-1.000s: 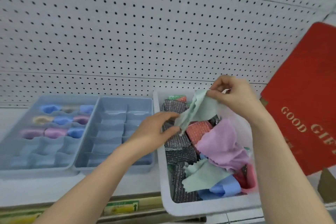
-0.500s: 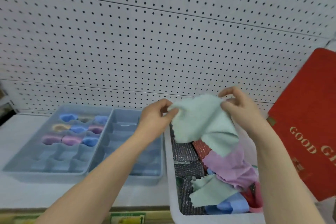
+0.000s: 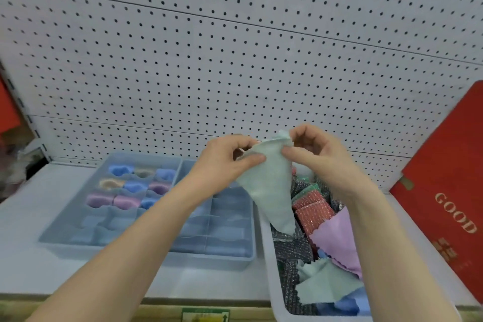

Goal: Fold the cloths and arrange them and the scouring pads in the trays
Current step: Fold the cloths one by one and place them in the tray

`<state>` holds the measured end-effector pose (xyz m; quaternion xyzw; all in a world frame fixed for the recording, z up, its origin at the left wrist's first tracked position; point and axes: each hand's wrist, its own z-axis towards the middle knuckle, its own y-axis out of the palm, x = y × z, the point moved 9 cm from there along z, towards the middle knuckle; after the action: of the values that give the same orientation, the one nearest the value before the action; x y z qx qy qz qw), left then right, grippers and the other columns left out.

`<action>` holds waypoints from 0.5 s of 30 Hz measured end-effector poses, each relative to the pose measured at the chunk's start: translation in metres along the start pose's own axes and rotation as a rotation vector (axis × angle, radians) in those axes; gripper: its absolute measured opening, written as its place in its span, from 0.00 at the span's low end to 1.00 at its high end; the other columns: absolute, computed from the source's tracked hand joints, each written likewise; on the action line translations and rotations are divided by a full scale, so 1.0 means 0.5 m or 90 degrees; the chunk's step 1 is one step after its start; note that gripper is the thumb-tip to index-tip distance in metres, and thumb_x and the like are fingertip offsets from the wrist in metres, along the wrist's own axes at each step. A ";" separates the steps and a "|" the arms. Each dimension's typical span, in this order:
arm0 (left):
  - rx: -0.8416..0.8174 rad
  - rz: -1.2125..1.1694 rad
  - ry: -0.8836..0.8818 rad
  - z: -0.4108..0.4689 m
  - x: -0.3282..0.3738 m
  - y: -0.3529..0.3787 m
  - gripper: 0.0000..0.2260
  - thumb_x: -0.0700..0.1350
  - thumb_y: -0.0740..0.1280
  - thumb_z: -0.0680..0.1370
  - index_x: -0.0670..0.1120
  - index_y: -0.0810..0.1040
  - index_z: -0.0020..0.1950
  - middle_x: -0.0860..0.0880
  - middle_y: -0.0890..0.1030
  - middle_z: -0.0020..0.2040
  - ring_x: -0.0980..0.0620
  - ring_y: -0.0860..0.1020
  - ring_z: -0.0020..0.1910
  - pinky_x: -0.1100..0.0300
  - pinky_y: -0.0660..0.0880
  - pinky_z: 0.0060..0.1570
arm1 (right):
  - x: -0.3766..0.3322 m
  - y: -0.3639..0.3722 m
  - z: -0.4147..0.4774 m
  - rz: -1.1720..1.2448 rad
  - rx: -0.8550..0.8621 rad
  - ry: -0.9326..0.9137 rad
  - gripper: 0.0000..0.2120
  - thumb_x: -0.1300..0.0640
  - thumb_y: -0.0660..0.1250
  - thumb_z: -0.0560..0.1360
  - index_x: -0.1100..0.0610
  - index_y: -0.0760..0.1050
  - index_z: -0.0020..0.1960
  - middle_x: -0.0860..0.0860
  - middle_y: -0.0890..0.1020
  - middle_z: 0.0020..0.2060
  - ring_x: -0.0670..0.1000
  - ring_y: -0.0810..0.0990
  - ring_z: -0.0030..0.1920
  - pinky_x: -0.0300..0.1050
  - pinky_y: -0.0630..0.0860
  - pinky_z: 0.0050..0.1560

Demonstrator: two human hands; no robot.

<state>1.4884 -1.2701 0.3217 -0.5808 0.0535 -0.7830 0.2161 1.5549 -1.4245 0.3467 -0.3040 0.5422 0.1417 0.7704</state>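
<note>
A white shelf [image 3: 34,217] is occupied by a white bin [image 3: 269,269] at its front edge. A grey-blue divided tray [image 3: 227,238] is set just left of the bin, and a second tray [image 3: 86,219] farther left of it, against the first. A red box [image 3: 444,204] is propped right of the bin.

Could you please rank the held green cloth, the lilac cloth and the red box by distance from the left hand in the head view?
1. Green cloth: pinched by the left hand itself.
2. Lilac cloth: lower right, in the bin.
3. Red box: far right, beyond the bin.
</note>
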 end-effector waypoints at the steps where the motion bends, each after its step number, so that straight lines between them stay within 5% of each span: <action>1: 0.005 0.002 0.010 -0.002 0.009 -0.010 0.02 0.47 0.71 0.76 0.54 0.83 0.47 0.54 0.82 0.41 0.53 0.78 0.40 0.50 0.76 0.47 | -0.008 0.014 0.003 -0.001 -0.028 -0.003 0.14 0.58 0.76 0.70 0.56 0.78 0.54 0.47 0.83 0.49 0.46 0.81 0.53 0.42 0.77 0.53; 3: -0.004 0.015 0.042 -0.005 0.033 -0.025 0.04 0.45 0.69 0.78 0.53 0.82 0.48 0.55 0.83 0.44 0.55 0.79 0.45 0.55 0.75 0.49 | -0.028 0.038 0.012 -0.005 -0.060 -0.017 0.19 0.59 0.76 0.69 0.55 0.78 0.59 0.49 0.83 0.53 0.47 0.81 0.57 0.42 0.78 0.57; 7: -0.057 0.066 0.077 -0.007 0.072 -0.048 0.08 0.43 0.66 0.80 0.53 0.81 0.55 0.58 0.82 0.49 0.63 0.77 0.49 0.67 0.72 0.50 | -0.063 0.056 0.039 0.066 -0.062 -0.039 0.14 0.61 0.77 0.67 0.58 0.79 0.51 0.49 0.82 0.44 0.45 0.81 0.47 0.37 0.77 0.48; 10: -0.059 0.099 0.090 -0.003 0.085 -0.082 0.12 0.43 0.65 0.81 0.53 0.79 0.62 0.60 0.81 0.56 0.64 0.76 0.56 0.68 0.69 0.57 | -0.083 0.070 0.056 0.036 -0.094 -0.049 0.19 0.59 0.75 0.68 0.56 0.78 0.58 0.49 0.83 0.51 0.46 0.80 0.55 0.39 0.77 0.53; 15: -0.072 0.132 0.133 -0.005 0.127 -0.131 0.16 0.40 0.64 0.81 0.58 0.78 0.64 0.62 0.80 0.54 0.65 0.76 0.55 0.70 0.69 0.56 | -0.118 0.109 0.079 0.097 -0.127 -0.056 0.08 0.60 0.76 0.68 0.51 0.81 0.44 0.50 0.82 0.42 0.47 0.81 0.46 0.38 0.78 0.49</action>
<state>1.4535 -1.2369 0.3990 -0.4987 0.1794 -0.8084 0.2561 1.5325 -1.3512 0.3927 -0.3304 0.5125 0.2663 0.7466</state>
